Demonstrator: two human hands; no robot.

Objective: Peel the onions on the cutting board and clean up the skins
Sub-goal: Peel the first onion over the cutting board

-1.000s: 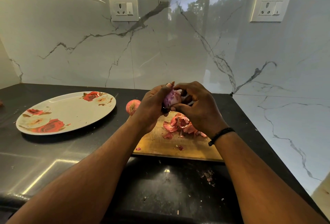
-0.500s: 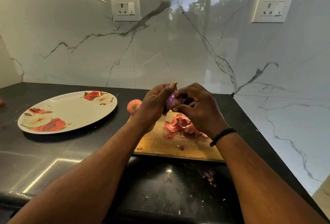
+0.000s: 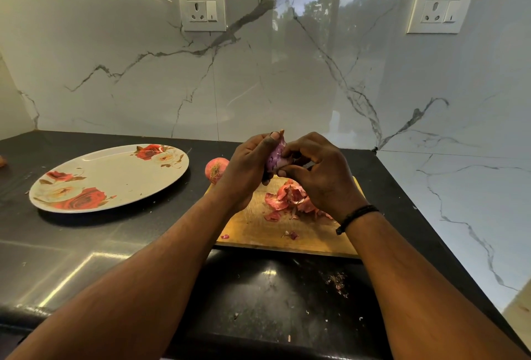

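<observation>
A partly peeled purple onion (image 3: 275,155) is held above the wooden cutting board (image 3: 258,233). My left hand (image 3: 247,171) grips it from the left, thumb on top. My right hand (image 3: 319,175) pinches at its right side with curled fingers. A heap of reddish onion skins (image 3: 290,197) lies on the board below my hands, with a few scraps (image 3: 291,234) nearer the front. A second, unpeeled onion (image 3: 216,169) sits at the board's far left corner, partly hidden by my left hand.
A large oval plate with red roses (image 3: 109,177) lies on the black counter (image 3: 86,244) to the left. Small skin crumbs (image 3: 337,282) dot the counter in front of the board. Marble walls with two sockets stand behind and to the right.
The onion has turned in my hands, showing less of its pale face. Both hands stay above the board; my right fingers have shifted on its right side.
</observation>
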